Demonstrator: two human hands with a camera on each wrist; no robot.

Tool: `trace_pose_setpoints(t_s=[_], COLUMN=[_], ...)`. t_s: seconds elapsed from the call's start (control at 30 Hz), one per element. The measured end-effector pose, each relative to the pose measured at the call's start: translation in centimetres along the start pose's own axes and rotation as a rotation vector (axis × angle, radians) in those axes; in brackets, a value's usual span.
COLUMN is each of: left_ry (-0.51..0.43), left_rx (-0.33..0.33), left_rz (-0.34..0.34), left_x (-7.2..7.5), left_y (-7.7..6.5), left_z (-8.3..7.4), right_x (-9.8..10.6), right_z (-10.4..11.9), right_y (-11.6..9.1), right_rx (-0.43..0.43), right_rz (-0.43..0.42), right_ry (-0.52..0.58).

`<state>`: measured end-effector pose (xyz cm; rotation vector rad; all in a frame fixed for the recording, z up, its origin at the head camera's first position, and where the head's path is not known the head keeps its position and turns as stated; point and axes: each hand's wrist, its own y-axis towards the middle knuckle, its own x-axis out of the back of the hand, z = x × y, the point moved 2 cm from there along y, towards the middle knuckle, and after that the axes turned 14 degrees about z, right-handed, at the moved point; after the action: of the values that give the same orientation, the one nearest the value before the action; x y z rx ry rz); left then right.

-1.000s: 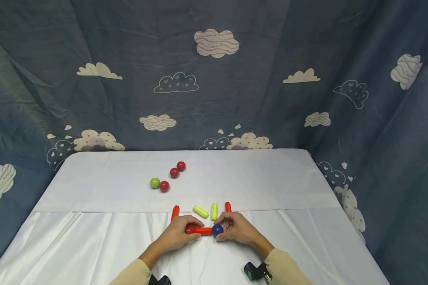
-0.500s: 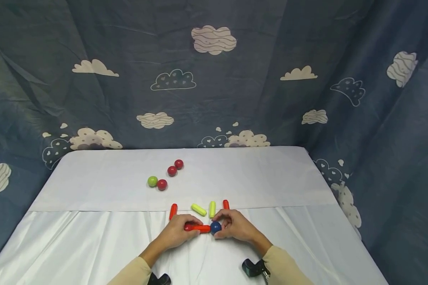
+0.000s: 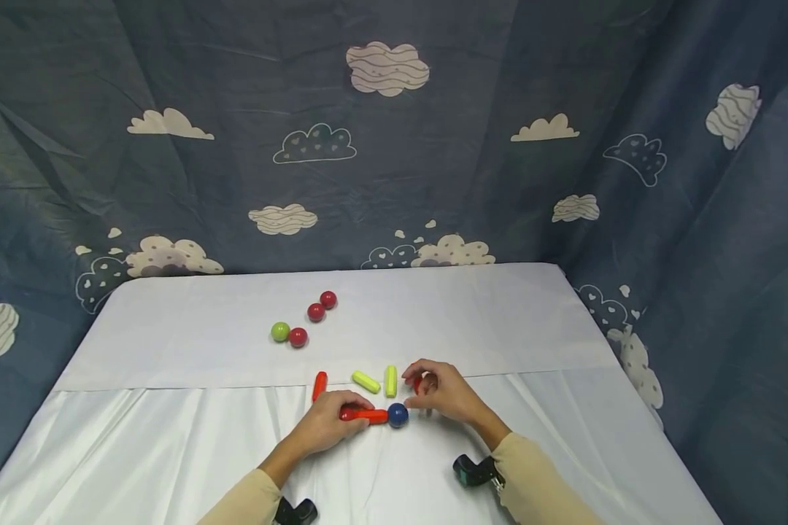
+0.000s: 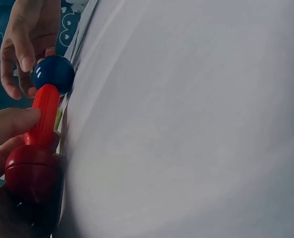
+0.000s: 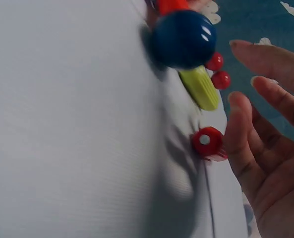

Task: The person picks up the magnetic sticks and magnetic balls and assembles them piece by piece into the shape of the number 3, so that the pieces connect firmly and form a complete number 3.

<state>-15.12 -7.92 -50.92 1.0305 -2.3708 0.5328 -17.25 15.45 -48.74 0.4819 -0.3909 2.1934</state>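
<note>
Curtain [image 3: 433,175]: dark blue with pale clouds, behind the table.
Table [image 3: 499,335]: covered in white cloth.
Left hand [image 3: 322,424]: holding the middle red stick [image 3: 376,416] between thumb and fingers, the near red ball [image 4: 31,173] at the stick's closer end.
Right hand [image 3: 452,394]: thumb and fingers apart, holding nothing, just beside the right red stick [image 5: 207,141]; whether it touches is unclear.
Other sticks: left red stick [image 3: 319,386] just beyond the left hand; slanted yellow stick [image 3: 365,381] and straight yellow stick [image 3: 390,381] between the outer reds.
Blue ball [image 3: 397,415]: against the middle red stick's other end, between the hands.
Far balls: green ball [image 3: 279,332] beside three red balls [image 3: 298,337], farther back on the left.
</note>
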Motion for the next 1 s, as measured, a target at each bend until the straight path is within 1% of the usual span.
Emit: trace_pose_setpoints(t_s=[0.07, 0.13, 0.33, 0.47, 0.53, 0.6, 0.7, 0.77, 0.9, 1.0], left_ry=[0.006, 0.007, 0.013, -0.029, -0.038, -0.031, -0.007, -0.002, -0.014, -0.053], left_rx=[-0.002, 0.000, 0.007, 0.046, 0.052, 0.048, 0.023, 0.018, 0.028, 0.048], left_rz=[0.003, 0.005, 0.012, 0.024, 0.022, 0.017, 0.013, 0.017, 0.015, 0.023], left_x=[0.1, 0.1, 0.2, 0.1, 0.0, -0.1, -0.1, -0.1, -0.1, -0.2], left_y=[0.0, 0.0, 0.0, 0.0, 0.0, -0.1, 0.0, 0.0, 0.1, 0.1], left_z=[0.0, 0.0, -0.1, -0.2, -0.2, -0.1, -0.1, -0.1, 0.0, -0.1], right_x=[0.3, 0.4, 0.5, 0.4, 0.3, 0.1, -0.1, -0.1, -0.2, -0.2], right_z=[0.2, 0.4, 0.4, 0.4, 0.4, 0.3, 0.2, 0.1, 0.1, 0.0], right_y=[0.5, 1.1, 3.0, 4.0, 4.3, 4.5, 4.9, 4.9, 5.3, 5.4], right_rx=[0.000, -0.026, -0.174, -0.195, -0.192, -0.207, -0.235, -0.251, -0.264, -0.275], right_rz=[-0.034, -0.050, -0.058, -0.054, -0.041, -0.021, 0.003, 0.010, 0.024, 0.023], right_ry=[-0.075, -0.130, -0.226, -0.306, -0.346, -0.382, -0.414, -0.417, -0.417, -0.422])
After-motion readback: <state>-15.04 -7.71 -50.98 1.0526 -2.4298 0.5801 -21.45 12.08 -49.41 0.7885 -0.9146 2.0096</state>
